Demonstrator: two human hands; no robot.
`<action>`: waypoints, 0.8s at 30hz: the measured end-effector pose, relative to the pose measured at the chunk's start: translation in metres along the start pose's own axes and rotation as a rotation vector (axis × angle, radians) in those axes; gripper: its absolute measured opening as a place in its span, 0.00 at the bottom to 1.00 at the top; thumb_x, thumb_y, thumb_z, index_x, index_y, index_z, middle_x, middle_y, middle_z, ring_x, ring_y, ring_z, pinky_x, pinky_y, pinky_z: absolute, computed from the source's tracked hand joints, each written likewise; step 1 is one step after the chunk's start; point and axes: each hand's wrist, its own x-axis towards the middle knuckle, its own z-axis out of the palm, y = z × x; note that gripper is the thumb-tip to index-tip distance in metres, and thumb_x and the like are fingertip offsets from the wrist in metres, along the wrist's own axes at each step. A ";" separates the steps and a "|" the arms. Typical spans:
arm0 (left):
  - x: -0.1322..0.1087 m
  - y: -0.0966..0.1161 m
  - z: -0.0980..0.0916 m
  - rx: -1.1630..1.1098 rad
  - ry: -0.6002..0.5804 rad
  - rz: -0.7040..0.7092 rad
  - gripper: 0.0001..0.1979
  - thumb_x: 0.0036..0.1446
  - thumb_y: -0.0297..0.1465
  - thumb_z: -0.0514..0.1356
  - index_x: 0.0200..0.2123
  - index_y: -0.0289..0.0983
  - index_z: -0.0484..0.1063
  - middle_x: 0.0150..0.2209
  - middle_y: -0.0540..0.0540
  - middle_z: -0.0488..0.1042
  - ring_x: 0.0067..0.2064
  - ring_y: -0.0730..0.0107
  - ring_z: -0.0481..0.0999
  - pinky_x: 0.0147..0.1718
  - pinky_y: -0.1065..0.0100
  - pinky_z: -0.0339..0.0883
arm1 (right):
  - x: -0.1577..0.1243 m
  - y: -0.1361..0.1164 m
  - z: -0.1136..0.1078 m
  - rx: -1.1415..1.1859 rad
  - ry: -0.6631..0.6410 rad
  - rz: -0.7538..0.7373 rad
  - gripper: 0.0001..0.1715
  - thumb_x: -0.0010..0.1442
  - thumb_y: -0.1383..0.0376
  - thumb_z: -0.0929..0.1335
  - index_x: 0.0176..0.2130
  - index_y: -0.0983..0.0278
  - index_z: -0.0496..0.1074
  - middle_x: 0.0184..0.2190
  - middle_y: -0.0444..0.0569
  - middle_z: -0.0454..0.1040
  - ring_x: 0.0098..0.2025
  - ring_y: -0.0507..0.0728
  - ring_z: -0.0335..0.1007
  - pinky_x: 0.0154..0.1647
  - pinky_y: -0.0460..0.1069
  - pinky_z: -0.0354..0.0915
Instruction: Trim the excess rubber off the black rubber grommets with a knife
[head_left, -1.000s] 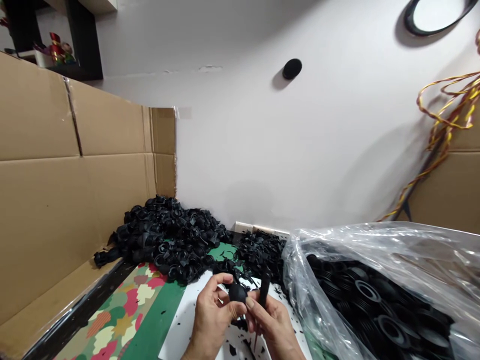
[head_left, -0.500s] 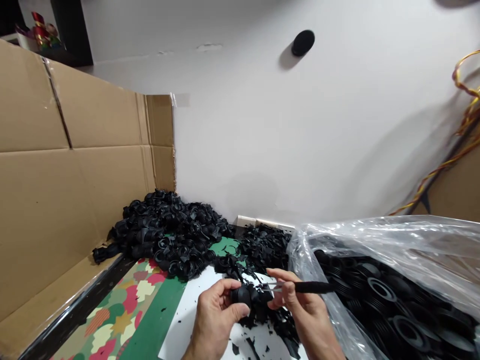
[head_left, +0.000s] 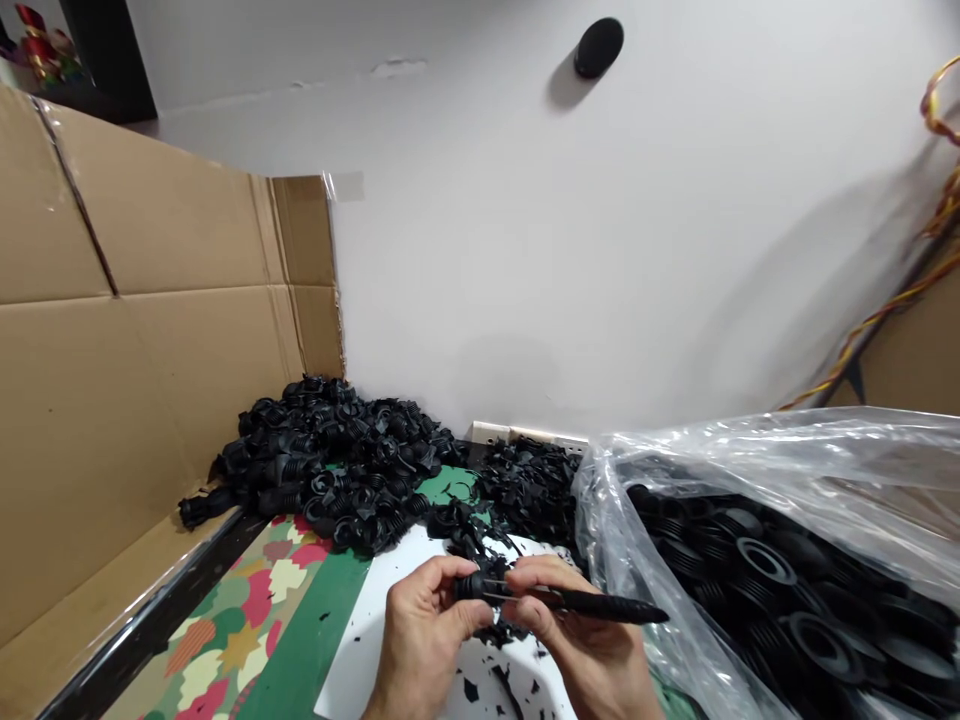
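My left hand (head_left: pixel 427 615) pinches a small black ribbed rubber piece (head_left: pixel 470 586) between thumb and fingers, over a white sheet. In my right hand (head_left: pixel 574 630) is a slim black-handled tool (head_left: pixel 600 605) with thin metal prongs; its exact kind is unclear. The prongs point left and meet the ribbed piece, though the contact itself is partly hidden by my fingers. Black scraps (head_left: pixel 499 633) lie under and around both hands on the white sheet (head_left: pixel 390 600).
A heap of black ribbed rubber pieces (head_left: pixel 337 460) lies back left against a cardboard wall (head_left: pixel 187 380). Beside it is a pile of black shavings (head_left: pixel 532 485). At right, a clear plastic bag (head_left: pixel 622 530) holds many black ribbed parts (head_left: pixel 765 560). A power strip (head_left: pixel 525 435) sits by the wall.
My right hand has moved left, closer to my left hand, and the tool's prongs now reach the ribbed piece. The ribbed piece has turned. The view has shifted slightly.
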 end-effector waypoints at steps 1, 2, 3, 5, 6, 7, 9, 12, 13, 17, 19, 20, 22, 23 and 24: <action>0.000 0.000 0.000 0.001 -0.003 0.003 0.09 0.32 0.19 0.64 0.22 0.35 0.77 0.16 0.55 0.71 0.19 0.77 0.65 0.19 0.77 0.62 | -0.001 0.000 0.000 -0.002 0.005 -0.002 0.10 0.49 0.57 0.74 0.31 0.60 0.79 0.31 0.50 0.74 0.32 0.58 0.71 0.29 0.49 0.70; 0.000 -0.001 0.000 0.004 -0.008 0.009 0.09 0.33 0.19 0.64 0.22 0.36 0.78 0.17 0.55 0.72 0.20 0.77 0.65 0.20 0.77 0.62 | -0.001 0.000 0.001 -0.006 0.009 -0.005 0.10 0.50 0.57 0.74 0.31 0.60 0.79 0.31 0.50 0.74 0.32 0.57 0.71 0.29 0.49 0.70; -0.001 -0.001 0.000 0.008 -0.013 0.014 0.09 0.33 0.19 0.64 0.23 0.36 0.78 0.17 0.55 0.73 0.20 0.76 0.66 0.20 0.77 0.63 | -0.002 0.000 0.001 -0.011 0.014 -0.006 0.10 0.50 0.57 0.74 0.31 0.60 0.79 0.31 0.49 0.74 0.31 0.57 0.71 0.28 0.48 0.70; -0.001 -0.002 -0.001 0.019 -0.027 0.021 0.09 0.35 0.19 0.65 0.24 0.36 0.78 0.18 0.54 0.74 0.21 0.75 0.68 0.22 0.76 0.64 | -0.002 -0.001 0.002 -0.019 0.022 -0.001 0.10 0.50 0.57 0.74 0.30 0.60 0.78 0.30 0.49 0.74 0.29 0.56 0.71 0.28 0.48 0.69; -0.001 -0.003 -0.001 0.026 -0.033 0.024 0.09 0.36 0.20 0.65 0.24 0.36 0.78 0.19 0.53 0.74 0.22 0.74 0.69 0.22 0.75 0.64 | -0.002 -0.002 0.003 -0.022 0.023 0.006 0.10 0.50 0.57 0.74 0.30 0.60 0.78 0.30 0.49 0.74 0.28 0.56 0.70 0.27 0.49 0.69; -0.001 -0.004 -0.001 0.031 -0.036 0.025 0.09 0.36 0.20 0.65 0.25 0.36 0.78 0.19 0.53 0.75 0.22 0.73 0.69 0.22 0.75 0.65 | -0.002 -0.003 0.003 -0.027 0.024 0.010 0.10 0.50 0.57 0.74 0.30 0.61 0.78 0.29 0.49 0.74 0.28 0.56 0.70 0.27 0.49 0.69; -0.001 -0.005 -0.002 0.044 -0.033 0.026 0.09 0.36 0.20 0.65 0.25 0.36 0.78 0.20 0.53 0.75 0.23 0.73 0.70 0.23 0.75 0.65 | -0.002 -0.003 0.003 -0.048 0.026 0.004 0.10 0.50 0.57 0.74 0.30 0.61 0.78 0.29 0.49 0.75 0.28 0.57 0.70 0.27 0.49 0.69; -0.001 -0.006 -0.002 0.058 -0.016 0.032 0.09 0.35 0.21 0.67 0.25 0.36 0.78 0.20 0.53 0.74 0.23 0.73 0.69 0.22 0.75 0.64 | -0.002 0.000 0.004 -0.096 0.023 -0.048 0.09 0.50 0.57 0.74 0.30 0.61 0.78 0.29 0.50 0.75 0.31 0.59 0.71 0.28 0.49 0.70; -0.001 -0.006 -0.002 0.062 -0.008 0.034 0.08 0.35 0.22 0.67 0.25 0.35 0.78 0.20 0.53 0.73 0.22 0.74 0.68 0.22 0.75 0.63 | -0.002 0.001 0.004 -0.119 0.015 -0.074 0.08 0.51 0.58 0.73 0.30 0.60 0.78 0.29 0.50 0.76 0.31 0.59 0.72 0.29 0.49 0.70; -0.003 -0.005 -0.001 0.100 -0.010 0.036 0.08 0.33 0.22 0.69 0.23 0.35 0.77 0.17 0.54 0.69 0.21 0.76 0.63 0.20 0.76 0.60 | -0.004 0.006 0.004 -0.257 -0.073 -0.245 0.03 0.56 0.65 0.70 0.31 0.59 0.76 0.27 0.48 0.75 0.28 0.56 0.71 0.29 0.47 0.69; -0.004 -0.004 0.000 0.105 -0.018 0.028 0.07 0.33 0.22 0.68 0.22 0.35 0.77 0.17 0.55 0.68 0.20 0.77 0.62 0.19 0.77 0.58 | -0.004 0.005 0.002 -0.366 -0.129 -0.331 0.05 0.58 0.68 0.68 0.33 0.59 0.76 0.28 0.48 0.75 0.27 0.55 0.72 0.27 0.46 0.68; -0.004 -0.003 0.000 0.102 -0.022 0.019 0.06 0.33 0.22 0.68 0.21 0.35 0.76 0.16 0.55 0.68 0.20 0.78 0.61 0.19 0.77 0.57 | -0.004 0.004 0.001 -0.423 -0.141 -0.364 0.07 0.58 0.69 0.67 0.34 0.60 0.75 0.28 0.48 0.75 0.28 0.55 0.72 0.27 0.46 0.68; -0.003 -0.002 0.001 0.087 -0.023 -0.010 0.05 0.34 0.22 0.66 0.20 0.34 0.76 0.15 0.55 0.67 0.19 0.78 0.60 0.18 0.77 0.56 | 0.000 0.002 -0.005 -0.501 -0.101 -0.401 0.07 0.58 0.69 0.67 0.33 0.61 0.75 0.29 0.50 0.76 0.28 0.55 0.73 0.28 0.47 0.68; -0.003 -0.001 0.001 0.080 -0.025 -0.030 0.05 0.34 0.22 0.65 0.20 0.34 0.75 0.15 0.55 0.67 0.18 0.79 0.60 0.17 0.77 0.55 | 0.003 0.001 -0.008 -0.511 -0.046 -0.390 0.06 0.58 0.68 0.67 0.32 0.61 0.75 0.29 0.50 0.76 0.28 0.55 0.72 0.27 0.47 0.68; -0.002 -0.001 0.001 0.074 -0.025 -0.050 0.05 0.33 0.22 0.65 0.20 0.34 0.75 0.14 0.55 0.66 0.17 0.79 0.59 0.16 0.77 0.54 | 0.006 0.001 -0.012 -0.511 0.023 -0.344 0.05 0.58 0.66 0.67 0.31 0.61 0.74 0.28 0.49 0.75 0.26 0.55 0.71 0.26 0.47 0.67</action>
